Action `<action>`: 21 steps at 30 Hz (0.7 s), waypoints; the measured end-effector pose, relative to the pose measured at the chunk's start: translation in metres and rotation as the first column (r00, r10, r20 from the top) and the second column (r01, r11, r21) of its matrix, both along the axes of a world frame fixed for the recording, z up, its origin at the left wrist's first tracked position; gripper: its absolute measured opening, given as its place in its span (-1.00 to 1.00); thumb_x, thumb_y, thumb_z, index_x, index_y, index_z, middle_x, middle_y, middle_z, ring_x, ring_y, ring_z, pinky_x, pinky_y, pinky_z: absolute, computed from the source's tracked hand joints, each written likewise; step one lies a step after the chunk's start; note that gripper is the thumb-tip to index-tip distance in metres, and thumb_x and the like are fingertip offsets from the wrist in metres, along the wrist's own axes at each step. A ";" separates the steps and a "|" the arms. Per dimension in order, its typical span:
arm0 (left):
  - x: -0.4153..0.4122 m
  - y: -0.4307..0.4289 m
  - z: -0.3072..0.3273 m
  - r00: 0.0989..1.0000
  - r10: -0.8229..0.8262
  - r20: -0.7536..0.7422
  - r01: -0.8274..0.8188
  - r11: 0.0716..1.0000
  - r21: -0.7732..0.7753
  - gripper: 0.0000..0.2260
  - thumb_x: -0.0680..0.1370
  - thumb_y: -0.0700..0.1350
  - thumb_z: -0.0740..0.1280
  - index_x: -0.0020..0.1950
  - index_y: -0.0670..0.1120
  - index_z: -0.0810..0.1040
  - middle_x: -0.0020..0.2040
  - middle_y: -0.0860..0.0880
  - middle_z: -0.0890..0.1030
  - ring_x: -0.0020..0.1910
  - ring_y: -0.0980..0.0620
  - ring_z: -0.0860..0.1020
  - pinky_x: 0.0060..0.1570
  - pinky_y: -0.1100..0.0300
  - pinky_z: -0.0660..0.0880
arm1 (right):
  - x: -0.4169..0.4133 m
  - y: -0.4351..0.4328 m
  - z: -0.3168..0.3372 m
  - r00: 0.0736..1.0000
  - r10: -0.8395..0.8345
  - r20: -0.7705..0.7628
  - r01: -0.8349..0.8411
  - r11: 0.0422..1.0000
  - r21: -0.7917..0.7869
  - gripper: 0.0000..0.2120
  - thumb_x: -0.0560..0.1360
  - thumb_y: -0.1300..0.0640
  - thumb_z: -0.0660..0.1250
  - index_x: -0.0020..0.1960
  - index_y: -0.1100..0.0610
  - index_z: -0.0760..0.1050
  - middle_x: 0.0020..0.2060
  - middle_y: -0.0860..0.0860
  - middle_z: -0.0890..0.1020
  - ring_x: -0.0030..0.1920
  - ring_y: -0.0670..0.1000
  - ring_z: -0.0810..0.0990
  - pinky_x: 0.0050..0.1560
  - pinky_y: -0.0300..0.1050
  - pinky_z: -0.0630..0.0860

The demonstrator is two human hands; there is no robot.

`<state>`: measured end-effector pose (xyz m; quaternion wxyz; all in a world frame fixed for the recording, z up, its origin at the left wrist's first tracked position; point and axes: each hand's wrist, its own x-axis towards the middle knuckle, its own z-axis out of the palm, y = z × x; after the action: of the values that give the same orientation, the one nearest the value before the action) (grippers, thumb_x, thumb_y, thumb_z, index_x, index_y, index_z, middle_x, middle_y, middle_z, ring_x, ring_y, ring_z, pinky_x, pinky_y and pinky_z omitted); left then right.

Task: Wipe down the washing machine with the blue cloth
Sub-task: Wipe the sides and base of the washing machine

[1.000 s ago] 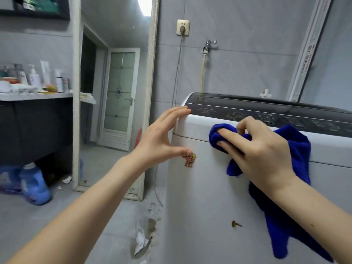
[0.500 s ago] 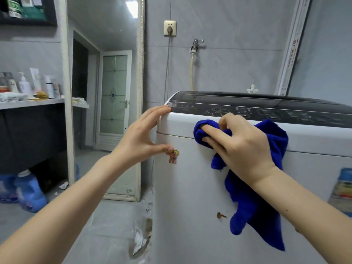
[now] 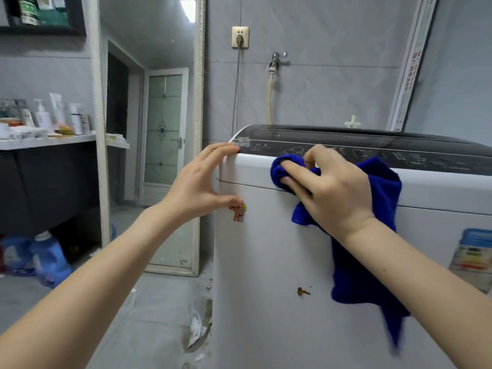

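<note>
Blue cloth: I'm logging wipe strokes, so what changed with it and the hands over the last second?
Very little. The right hand presses the blue cloth on much the same upper-front spot of the washing machine; only its hanging tail now looks blurred. The left hand still braces the corner, thumb beside the sticker. Nothing was let go; the view itself swung right.

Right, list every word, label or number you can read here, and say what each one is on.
Nothing reads clearly.
Dark control panel of the white washing machine: white markings, too blurred.
Blue-topped label on its front: blurred.
White wall strip: red characters, too small.
White bottles on the left shelf: labels unreadable.
</note>
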<state>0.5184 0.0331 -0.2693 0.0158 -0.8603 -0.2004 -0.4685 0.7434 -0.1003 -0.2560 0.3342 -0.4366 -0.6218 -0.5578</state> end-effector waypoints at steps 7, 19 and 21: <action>0.031 -0.025 0.008 0.999 0.003 -0.033 0.001 0.993 0.117 -0.35 0.37 0.16 0.52 0.37 -0.09 0.51 0.34 0.02 0.53 0.40 0.03 0.42 0.48 0.11 0.20 | 0.064 -0.040 -0.010 0.999 -0.029 0.029 0.029 1.000 0.008 -0.83 0.58 0.12 0.38 0.03 0.20 0.68 -0.25 0.15 0.55 -0.33 0.14 0.49 -0.39 -0.06 0.42; 0.135 -0.067 0.009 0.996 -0.043 0.074 0.013 0.931 0.366 -0.51 0.38 0.13 0.51 0.18 -0.14 0.64 0.16 -0.02 0.66 0.18 -0.04 0.61 0.46 -0.08 0.26 | 0.162 -0.094 -0.035 0.985 -0.042 -0.167 0.062 0.991 0.116 -0.80 0.57 0.14 0.40 0.12 0.21 0.67 -0.20 0.20 0.53 -0.25 0.16 0.48 -0.24 0.00 0.47; 0.149 -0.071 0.009 0.995 -0.047 0.089 0.007 0.914 0.407 -0.52 0.38 0.15 0.48 0.16 -0.14 0.65 0.15 -0.03 0.67 0.15 -0.05 0.63 0.46 -0.11 0.27 | 0.172 -0.099 -0.039 0.977 -0.036 -0.212 0.066 0.988 0.138 -0.81 0.56 0.16 0.41 0.11 0.22 0.67 -0.21 0.20 0.52 -0.27 0.18 0.49 -0.28 0.00 0.48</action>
<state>0.6675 -0.0383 -0.2607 0.1776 -0.8172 -0.0874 -0.5413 0.9151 -0.1990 -0.2951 0.4140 -0.4833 -0.5297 -0.5608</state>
